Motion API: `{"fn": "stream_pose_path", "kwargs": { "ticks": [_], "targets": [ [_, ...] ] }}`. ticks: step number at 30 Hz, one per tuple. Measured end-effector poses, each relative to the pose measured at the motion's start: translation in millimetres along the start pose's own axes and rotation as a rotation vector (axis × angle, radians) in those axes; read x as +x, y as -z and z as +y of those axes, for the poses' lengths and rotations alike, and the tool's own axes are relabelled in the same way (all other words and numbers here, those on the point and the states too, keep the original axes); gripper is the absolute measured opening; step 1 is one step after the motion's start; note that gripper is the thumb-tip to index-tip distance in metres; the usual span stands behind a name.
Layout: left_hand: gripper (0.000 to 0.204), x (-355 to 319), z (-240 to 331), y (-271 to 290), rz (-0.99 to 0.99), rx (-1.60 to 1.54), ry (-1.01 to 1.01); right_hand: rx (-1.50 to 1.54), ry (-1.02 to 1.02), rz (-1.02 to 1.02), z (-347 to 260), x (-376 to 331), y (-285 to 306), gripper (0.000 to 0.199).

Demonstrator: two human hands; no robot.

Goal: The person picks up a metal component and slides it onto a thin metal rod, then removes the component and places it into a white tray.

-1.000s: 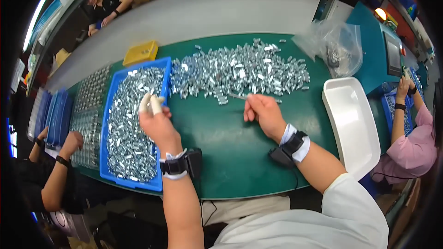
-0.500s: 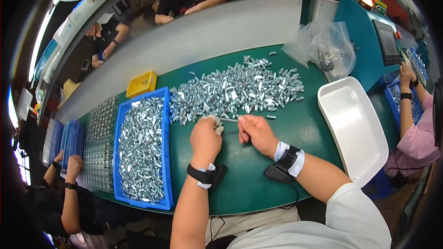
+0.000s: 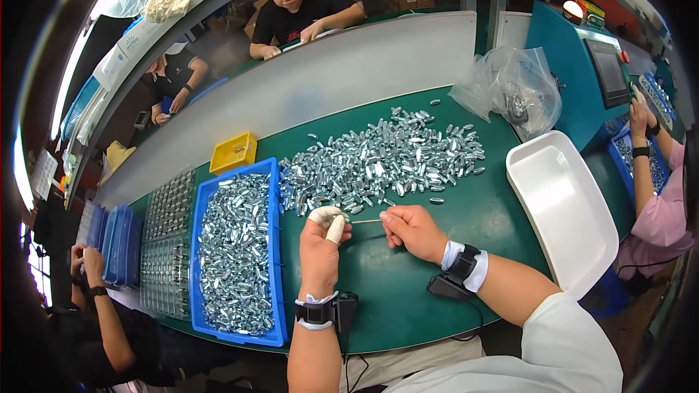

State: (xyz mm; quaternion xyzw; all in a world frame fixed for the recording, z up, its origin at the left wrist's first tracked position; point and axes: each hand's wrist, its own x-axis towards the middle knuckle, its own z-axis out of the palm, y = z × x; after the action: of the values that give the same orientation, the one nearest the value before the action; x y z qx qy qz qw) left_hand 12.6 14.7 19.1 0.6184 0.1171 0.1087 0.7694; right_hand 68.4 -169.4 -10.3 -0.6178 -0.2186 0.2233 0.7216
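Observation:
My right hand (image 3: 415, 234) pinches one end of a thin metal rod (image 3: 368, 222). The rod runs level across to my left hand (image 3: 322, 236), whose fingers are closed round its other end. Pale coverings wrap the thumb and forefinger of that left hand. Whether a small part sits inside the left fingers is hidden. Just beyond both hands, a loose heap of small shiny metal pieces (image 3: 382, 163) is spread over the green tabletop (image 3: 408, 295).
A blue tray (image 3: 280, 276) full of similar pieces stands left, beside clear racks (image 3: 164, 276) of parts. Behind it is a yellow bin (image 3: 233, 152). At right are a white tub (image 3: 564, 211), a plastic bag (image 3: 517, 91) and a teal machine (image 3: 561, 65). Several people work around.
Both hands have drawn back from the heap toward me, the rod still between them. My left hand has turned, so its covered thumb now shows. The whole view has shifted slightly.

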Motion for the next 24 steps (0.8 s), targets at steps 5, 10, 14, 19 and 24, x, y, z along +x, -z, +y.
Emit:
{"fn": "stream_pose_path", "kwargs": {
  "ticks": [5, 10, 14, 19, 24],
  "targets": [
    [0.014, -7.4, -0.6, 3.7, -0.031, -0.089, 0.048, -0.046, -0.02, 0.007, -2.3, -0.4, -4.0, 0.037],
    [0.015, -5.9, 2.8, 5.5, -0.106, -0.124, 0.069, -0.073, -0.012, 0.017, -3.6, -0.2, -2.0, 0.037],
    [0.01, -8.1, -1.0, -0.5, -0.115, -0.062, 0.031, -0.068, -0.017, 0.018, -3.1, 0.7, -2.4, 0.036],
    [0.007, -7.9, -7.6, -4.5, -0.106, 0.131, 0.187, -0.137, -0.002, 0.058, -3.5, -0.7, -5.8, 0.036],
    [0.011, -13.9, -25.1, -4.5, -0.154, 0.243, 0.11, -0.271, 0.045, 0.018, 2.0, -2.0, -10.1, 0.034]
  ]
}}
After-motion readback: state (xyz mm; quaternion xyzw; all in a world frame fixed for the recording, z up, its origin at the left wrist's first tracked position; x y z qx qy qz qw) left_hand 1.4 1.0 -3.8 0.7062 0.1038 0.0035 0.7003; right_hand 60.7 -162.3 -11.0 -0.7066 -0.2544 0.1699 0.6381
